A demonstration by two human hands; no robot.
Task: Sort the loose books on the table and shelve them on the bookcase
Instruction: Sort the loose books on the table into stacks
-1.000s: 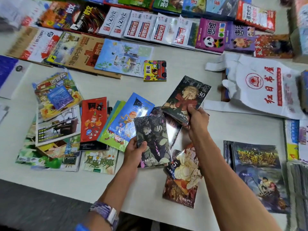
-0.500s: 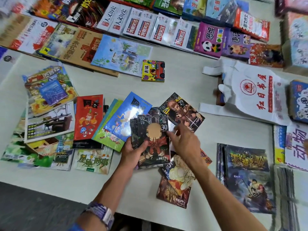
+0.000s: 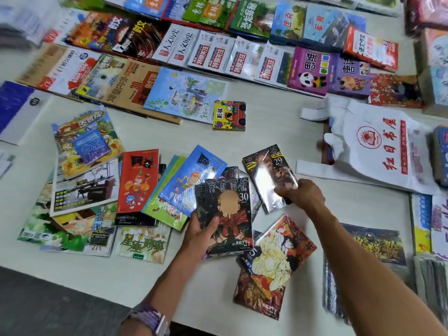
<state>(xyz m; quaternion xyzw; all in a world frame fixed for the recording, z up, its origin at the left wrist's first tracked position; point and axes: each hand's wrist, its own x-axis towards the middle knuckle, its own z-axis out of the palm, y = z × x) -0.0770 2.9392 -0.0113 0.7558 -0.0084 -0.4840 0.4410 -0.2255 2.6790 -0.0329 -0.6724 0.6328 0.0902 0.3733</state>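
My left hand (image 3: 199, 236) grips a small stack of dark manga volumes; the top one is numbered 30 (image 3: 230, 214). To its right, my right hand (image 3: 301, 195) holds the lower edge of the shiny wrapped volume 29 (image 3: 269, 175), just above the table. Volume 5 with an orange cover (image 3: 278, 255) and another dark volume (image 3: 259, 294) lie below my hands. Left of the stack lie loose books: a blue one (image 3: 191, 175), a red one (image 3: 138, 180) and a green-titled one (image 3: 143, 243).
Rows of books and magazines (image 3: 218, 54) line the far side of the white table (image 3: 278, 122). A white plastic bag with red print (image 3: 378, 146) lies at the right. Dark wrapped books (image 3: 373, 246) sit lower right. The table's front edge (image 3: 72, 272) runs near me.
Volume 30 went from my right hand onto the stack in my left hand. My right hand then moved right and took hold of volume 29.
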